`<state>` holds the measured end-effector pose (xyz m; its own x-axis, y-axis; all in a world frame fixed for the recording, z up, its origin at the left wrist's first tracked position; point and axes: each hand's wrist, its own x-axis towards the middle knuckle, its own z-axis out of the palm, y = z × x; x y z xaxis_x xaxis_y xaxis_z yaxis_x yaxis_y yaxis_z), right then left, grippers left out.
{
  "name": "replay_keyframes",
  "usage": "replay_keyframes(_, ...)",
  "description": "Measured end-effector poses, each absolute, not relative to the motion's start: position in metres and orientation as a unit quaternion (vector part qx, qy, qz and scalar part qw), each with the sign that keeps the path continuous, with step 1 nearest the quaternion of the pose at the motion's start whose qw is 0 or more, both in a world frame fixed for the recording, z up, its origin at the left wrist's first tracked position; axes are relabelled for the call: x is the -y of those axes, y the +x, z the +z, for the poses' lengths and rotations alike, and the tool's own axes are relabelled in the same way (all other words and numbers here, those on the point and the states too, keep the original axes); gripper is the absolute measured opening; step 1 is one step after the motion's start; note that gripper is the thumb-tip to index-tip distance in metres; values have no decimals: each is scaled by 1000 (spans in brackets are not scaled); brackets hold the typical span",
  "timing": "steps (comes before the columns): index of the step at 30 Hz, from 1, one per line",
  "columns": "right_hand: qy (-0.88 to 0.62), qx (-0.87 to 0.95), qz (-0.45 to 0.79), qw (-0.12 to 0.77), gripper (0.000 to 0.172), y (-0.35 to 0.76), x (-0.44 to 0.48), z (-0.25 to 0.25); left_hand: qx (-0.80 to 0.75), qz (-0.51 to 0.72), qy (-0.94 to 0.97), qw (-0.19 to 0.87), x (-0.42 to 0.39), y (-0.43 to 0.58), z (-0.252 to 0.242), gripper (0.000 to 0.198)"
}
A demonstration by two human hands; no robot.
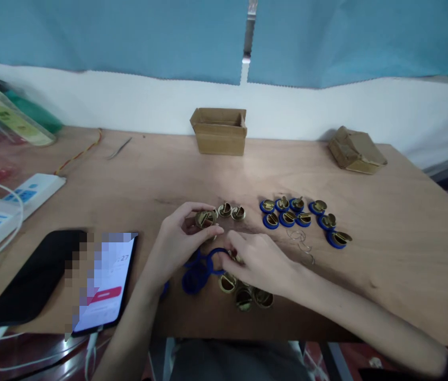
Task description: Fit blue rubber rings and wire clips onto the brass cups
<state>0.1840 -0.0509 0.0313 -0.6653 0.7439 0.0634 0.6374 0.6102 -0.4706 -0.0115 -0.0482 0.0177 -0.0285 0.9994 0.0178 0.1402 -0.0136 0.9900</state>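
My left hand (186, 233) is closed around a round brass-coloured piece (206, 218) with a flap across its face. Just right of it, my right hand (253, 259) pinches the edge of a blue ring (216, 260); its fingertips are partly hidden. More blue rings (195, 278) lie below my left hand. Several loose brass pieces (243, 297) sit under and in front of my right hand, partly covered by it. Two brass pieces (232, 211) stand just beyond my hands. To the right, several brass pieces set in blue rings (287, 218) are grouped in rows.
Thin wire rings (301, 241) lie right of my right hand. An open cardboard box (221, 138) and a crumpled one (357, 151) stand at the back. On the left are a black power bank-like slab (29, 280), a phone (107, 288), a power strip (37, 193) and cables.
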Motion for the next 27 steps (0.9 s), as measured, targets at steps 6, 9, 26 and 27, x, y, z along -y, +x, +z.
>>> replay_keyframes(6,-446,763,309,352,24,226,57,34,-489,400,563,533,59,9,13,34)
replay_keyframes(9,-432,706,406,389,28,233,56,35,-444,368,575,580,64,22,14,34)
replay_keyframes(26,-406,600,564,395,39,233,43,10,-297,339,467,761,67,26,12,45)
replay_keyframes(27,-406,601,566,393,39,233,44,9,-305,338,472,755,66,26,12,42)
